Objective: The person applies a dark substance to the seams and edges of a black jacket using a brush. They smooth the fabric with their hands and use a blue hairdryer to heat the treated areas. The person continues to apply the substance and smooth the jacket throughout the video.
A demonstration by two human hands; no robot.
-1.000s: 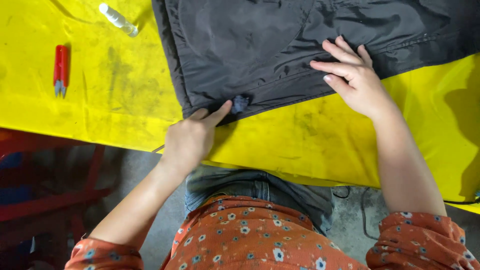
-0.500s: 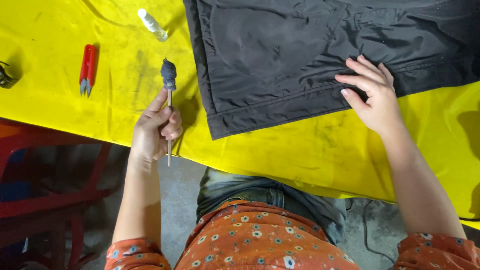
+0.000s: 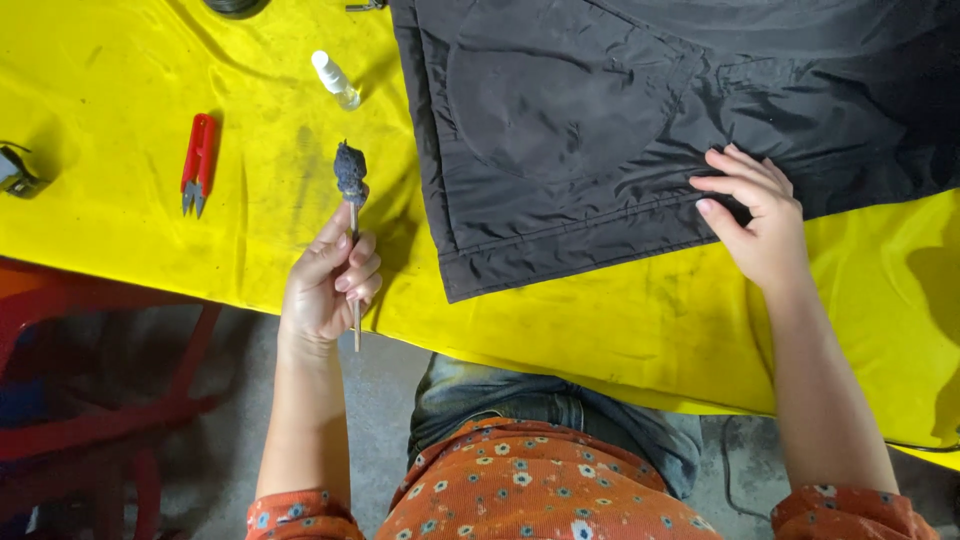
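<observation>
So the left hand (image 3: 325,285) has come right off the black garment (image 3: 640,130) now and it's holding a thin stick with a dark wad on its tip (image 3: 351,190), fingers clamped around the shaft, wad pointing up and away from the body, hovering over the bare yellow table (image 3: 130,90). A second ago that same hand was pinched down on the hem of the garment at its near corner, and half a second ago it had already lifted the stick clear to the left; since then it looks to have barely shifted, just held a bit more upright. The right hand (image 3: 762,225) has stayed put, fingers spread and pressing flat on the garment's lower edge, pinning it to the table. My read: the dabbing on the fabric is paused, not in contact. Red snips (image 3: 198,162) lie well off to the left, and a small clear bottle (image 3: 336,80) sits just beyond the wad, neither touched.
</observation>
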